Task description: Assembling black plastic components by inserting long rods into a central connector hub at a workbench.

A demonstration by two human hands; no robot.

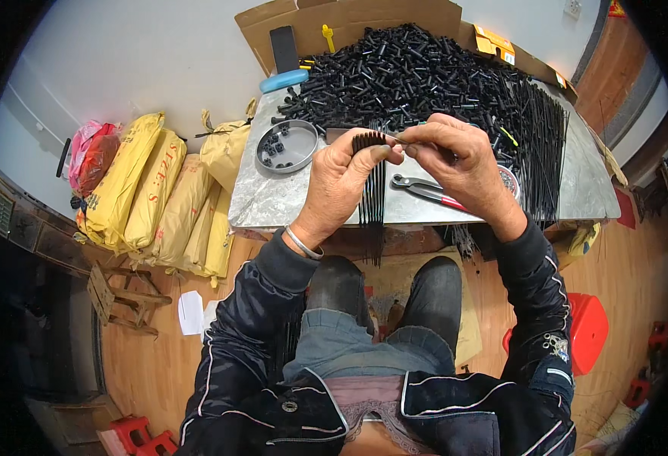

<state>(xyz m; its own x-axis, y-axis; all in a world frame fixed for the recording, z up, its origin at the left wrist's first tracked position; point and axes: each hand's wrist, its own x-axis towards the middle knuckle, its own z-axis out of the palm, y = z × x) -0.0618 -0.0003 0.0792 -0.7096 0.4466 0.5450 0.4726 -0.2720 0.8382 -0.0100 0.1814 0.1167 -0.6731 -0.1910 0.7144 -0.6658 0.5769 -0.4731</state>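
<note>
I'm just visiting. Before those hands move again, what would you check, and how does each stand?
1. Left hand gripping the thin black rods: ok.
2. Rods lined up side by side above the left thumb: ok, like a comb.
3. Right hand holding a piece at its fingertips: cannot tell, too small.
4. Pincers lying on the table: ok.
5. Round tray upright, small black pieces inside: ok.
</note>
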